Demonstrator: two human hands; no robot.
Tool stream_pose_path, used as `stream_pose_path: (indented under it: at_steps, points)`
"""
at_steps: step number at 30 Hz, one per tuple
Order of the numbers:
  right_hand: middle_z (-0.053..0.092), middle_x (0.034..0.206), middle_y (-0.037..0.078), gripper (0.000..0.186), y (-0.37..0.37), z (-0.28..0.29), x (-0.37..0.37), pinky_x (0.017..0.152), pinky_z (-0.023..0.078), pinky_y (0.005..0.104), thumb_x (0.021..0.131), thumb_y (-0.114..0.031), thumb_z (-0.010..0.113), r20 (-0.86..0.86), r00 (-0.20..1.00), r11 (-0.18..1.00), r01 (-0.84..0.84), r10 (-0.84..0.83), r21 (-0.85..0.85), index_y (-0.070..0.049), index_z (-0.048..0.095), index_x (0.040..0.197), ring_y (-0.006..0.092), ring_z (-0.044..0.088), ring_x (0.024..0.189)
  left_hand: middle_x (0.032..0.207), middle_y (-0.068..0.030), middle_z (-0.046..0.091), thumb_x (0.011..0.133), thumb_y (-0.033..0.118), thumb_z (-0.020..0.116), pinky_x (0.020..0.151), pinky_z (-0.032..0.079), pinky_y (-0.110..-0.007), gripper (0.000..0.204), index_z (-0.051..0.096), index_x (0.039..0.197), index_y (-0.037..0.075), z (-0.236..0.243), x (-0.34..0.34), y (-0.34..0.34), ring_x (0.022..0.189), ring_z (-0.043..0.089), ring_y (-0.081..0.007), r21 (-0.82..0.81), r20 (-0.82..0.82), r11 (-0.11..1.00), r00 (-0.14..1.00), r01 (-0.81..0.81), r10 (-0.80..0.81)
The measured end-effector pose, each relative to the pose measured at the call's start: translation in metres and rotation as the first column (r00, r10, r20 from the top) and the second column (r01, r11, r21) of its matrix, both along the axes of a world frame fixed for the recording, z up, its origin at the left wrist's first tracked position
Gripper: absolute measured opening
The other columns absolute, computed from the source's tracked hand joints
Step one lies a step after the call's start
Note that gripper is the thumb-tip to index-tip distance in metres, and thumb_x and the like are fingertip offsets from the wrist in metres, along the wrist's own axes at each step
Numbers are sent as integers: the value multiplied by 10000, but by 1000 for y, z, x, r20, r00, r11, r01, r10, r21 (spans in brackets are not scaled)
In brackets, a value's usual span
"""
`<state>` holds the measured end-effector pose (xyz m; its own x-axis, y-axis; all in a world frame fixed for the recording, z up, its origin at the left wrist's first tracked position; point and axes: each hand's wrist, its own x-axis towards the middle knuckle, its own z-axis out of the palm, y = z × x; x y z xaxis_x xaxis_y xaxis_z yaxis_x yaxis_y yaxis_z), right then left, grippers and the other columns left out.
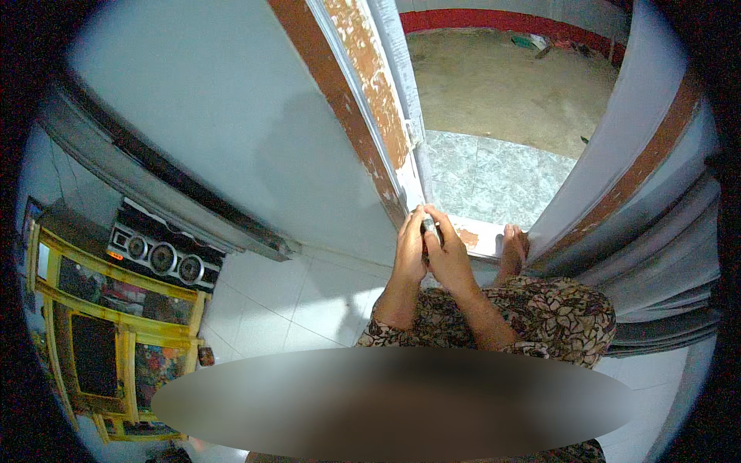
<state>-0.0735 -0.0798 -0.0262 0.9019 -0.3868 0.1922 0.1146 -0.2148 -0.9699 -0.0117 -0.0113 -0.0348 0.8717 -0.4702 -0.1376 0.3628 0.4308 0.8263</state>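
My left hand [409,251] and my right hand [450,255] are close together beside the lower part of the door frame [394,147], whose white and brown paint is peeling. Between them is a small grey-and-dark object [428,224], mostly covered by the fingers; its kind cannot be made out. The fingers of both hands curl around it, thumbs toward me. Just past the fingertips is the white door sill [482,241], with a worn brown patch.
My bare foot [512,248] rests at the sill's right end. Outside are grey tiles [494,170] and bare ground [502,85]. Grey curtains [656,247] hang on the right. At left stand a yellow cabinet [127,336] and a speaker unit [162,257] on a white tiled floor [289,297].
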Motion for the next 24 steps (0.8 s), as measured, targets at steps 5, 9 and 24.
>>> stream_pose_path:
  at_steps: [5, 9, 24]
  points:
    - [524, 1297, 202, 391, 13, 13, 0, 998, 383, 348, 938, -106, 415, -49, 998, 999, 46, -46, 3, -43, 475, 1319, 290, 512, 1204, 923, -79, 560, 992, 424, 358, 789, 503, -330, 506, 501, 1245, 10, -4, 10, 4, 820, 559, -175, 106, -56, 991, 994, -83, 90]
    - [549, 1271, 200, 389, 19, 12, -2, 991, 391, 340, 929, -90, 430, -25, 999, 995, 45, -43, 93, -33, 488, 1310, 277, 530, 1191, 833, -43, 523, 988, 464, 347, 728, 522, -335, 533, 527, 1206, 13, -4, 10, 7, 757, 547, -156, 208, 6, 975, 997, -82, 82]
    - [569, 1250, 196, 351, 23, -6, 5, 979, 415, 334, 912, -43, 478, 16, 998, 988, 61, -64, 145, -21, 540, 1257, 254, 535, 1186, 852, -22, 523, 1009, 423, 326, 669, 443, -230, 492, 540, 1176, 12, -4, 3, 9, 748, 512, -96, 247, 45, 958, 990, -143, 136]
